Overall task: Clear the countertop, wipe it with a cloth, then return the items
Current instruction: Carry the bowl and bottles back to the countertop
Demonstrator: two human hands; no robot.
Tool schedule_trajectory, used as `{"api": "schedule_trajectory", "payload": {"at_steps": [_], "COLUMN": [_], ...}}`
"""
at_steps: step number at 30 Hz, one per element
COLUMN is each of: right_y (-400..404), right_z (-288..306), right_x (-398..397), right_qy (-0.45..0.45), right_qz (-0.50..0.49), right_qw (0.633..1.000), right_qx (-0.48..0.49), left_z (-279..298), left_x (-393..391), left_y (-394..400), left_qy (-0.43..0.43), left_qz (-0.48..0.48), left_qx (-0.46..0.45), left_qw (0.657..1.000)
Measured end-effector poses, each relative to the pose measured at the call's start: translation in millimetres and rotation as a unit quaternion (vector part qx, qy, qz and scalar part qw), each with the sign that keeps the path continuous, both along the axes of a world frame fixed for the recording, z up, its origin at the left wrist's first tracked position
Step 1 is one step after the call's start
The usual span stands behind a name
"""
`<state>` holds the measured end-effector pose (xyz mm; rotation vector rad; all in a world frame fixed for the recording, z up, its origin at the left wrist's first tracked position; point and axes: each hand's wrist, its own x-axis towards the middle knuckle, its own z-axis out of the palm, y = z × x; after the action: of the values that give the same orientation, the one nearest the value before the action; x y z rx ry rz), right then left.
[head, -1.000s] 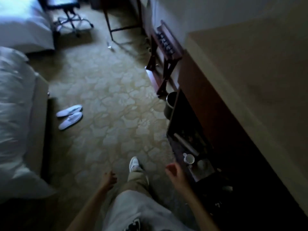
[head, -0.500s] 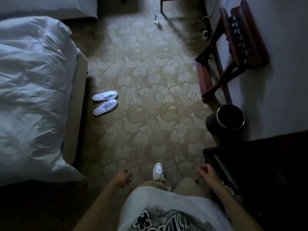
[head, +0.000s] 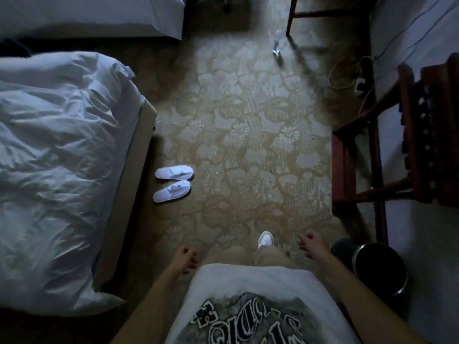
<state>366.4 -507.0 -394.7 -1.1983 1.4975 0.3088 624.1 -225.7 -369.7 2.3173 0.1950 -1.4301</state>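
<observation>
No countertop, cloth or item to clear shows here; you face patterned carpet between the bed and a wooden rack. Neither hand is placed nearer anything useful. Your left hand and right hand hang loosely curled, apparently empty in this dim light.

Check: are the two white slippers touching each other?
Cannot tell. In the head view the upper slipper and lower slipper meet near their toes, but no clear gap or contact shows.
</observation>
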Motion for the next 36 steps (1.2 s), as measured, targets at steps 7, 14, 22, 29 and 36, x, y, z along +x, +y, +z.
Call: {"api": "schedule_trajectory", "payload": {"at_steps": [7,14,22,29,36], "right_y": [-194.6,-305.8,-456.3,-653.0,-862.9], "right_z": [38.0,10.8,40.4,-5.7,37.9], "right_x": [180.9,238.6,350.9,547.6,759.8], "right_qy": [-0.089,0.041,0.083,0.021,-0.087], "right_qz": [0.082,-0.018,-0.112,-0.062,-0.006], "right_qw": [0.991,0.999,0.989,0.998,0.995], "right_qx": [-0.063,0.007,0.050,0.023,-0.037], "left_z": [-10.6,-25.6,22.6,-4.8,7.0], "left_x": [102.6,284.7,515.0,631.2,701.4], "left_y": [-107.6,-312.3,-584.9,-708.9,-788.1], "left_qy": [0.011,0.028,-0.061,-0.055,-0.036], "left_qz": [0.039,0.001,-0.078,-0.024,0.047], "left_qx": [0.029,0.018,-0.124,-0.080,0.011], "left_qw": [0.999,0.999,0.987,0.995,0.998]}}
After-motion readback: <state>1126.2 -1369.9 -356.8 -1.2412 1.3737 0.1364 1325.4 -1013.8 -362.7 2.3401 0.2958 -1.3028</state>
